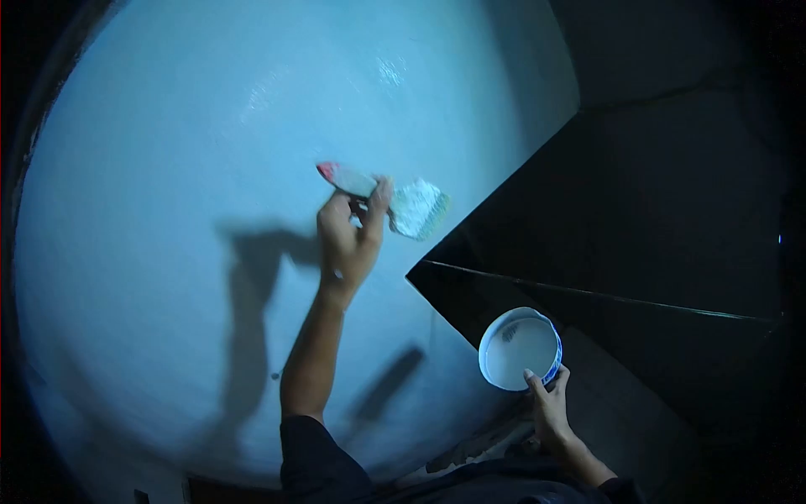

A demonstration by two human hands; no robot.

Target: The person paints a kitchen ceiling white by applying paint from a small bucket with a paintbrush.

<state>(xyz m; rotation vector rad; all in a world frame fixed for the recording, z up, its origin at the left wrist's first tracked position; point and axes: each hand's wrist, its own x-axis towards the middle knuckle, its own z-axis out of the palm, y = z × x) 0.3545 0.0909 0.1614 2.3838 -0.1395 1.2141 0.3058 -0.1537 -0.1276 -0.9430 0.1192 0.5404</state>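
My left hand [348, 244] is raised in front of the pale wall [159, 185], its fingers closed around the handle of a paintbrush [417, 208]. The wide bristles are thick with white paint and point right, and the handle's red tip points up and left. Lower right, my right hand [552, 407] grips the near rim of a white bowl [522, 349] with blue marks on its outside. Its thumb lies over the rim. Whitish liquid is in the bowl, with a dark patch near its far side.
A dark, glossy panel [520, 202] with a pointed corner borders the wall on the right, close to the brush and above the bowl. Wet, shiny spots [390, 71] show high on the wall. The left arm casts a shadow [248, 328] on it.
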